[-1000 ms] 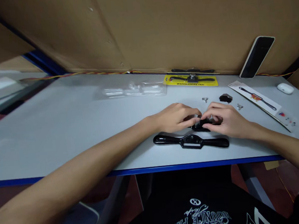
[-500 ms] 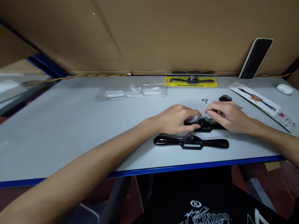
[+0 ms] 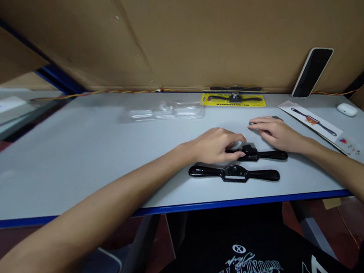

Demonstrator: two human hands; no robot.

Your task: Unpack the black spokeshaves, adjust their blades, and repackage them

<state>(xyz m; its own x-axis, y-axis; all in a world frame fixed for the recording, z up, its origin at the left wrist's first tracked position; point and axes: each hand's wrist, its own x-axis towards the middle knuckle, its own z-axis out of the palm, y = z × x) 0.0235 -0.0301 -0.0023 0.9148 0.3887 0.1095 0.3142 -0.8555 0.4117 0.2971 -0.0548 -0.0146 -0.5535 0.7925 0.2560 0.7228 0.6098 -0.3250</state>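
My left hand [image 3: 216,146] is closed on the left side of a black spokeshave [image 3: 271,155], thumb along its near edge. A grey blade-like plate [image 3: 246,147] rests at the middle of that tool; my fingers cover its left handle. My right hand [image 3: 274,133] lies above the tool's right handle with fingers stretched out to the left. Its fingertips reach a small silver thumbscrew [image 3: 251,123] on the table, partly hidden by them. Nearer to me lies a second black spokeshave body [image 3: 234,173] with an open slot, untouched. Behind my right hand a dark metal piece [image 3: 277,118] partly shows.
A clear plastic blister shell [image 3: 167,112] and a yellow card with a spokeshave picture [image 3: 233,101] lie at the back. To the right are a white printed card [image 3: 311,123], a white earbud case [image 3: 347,109] and a phone [image 3: 312,72] leaning on the cardboard wall.
My right hand has moved away from the middle of the spokeshave to the thumbscrew, its fingers straightening. The spokeshave's right handle now shows. My left hand keeps its place.
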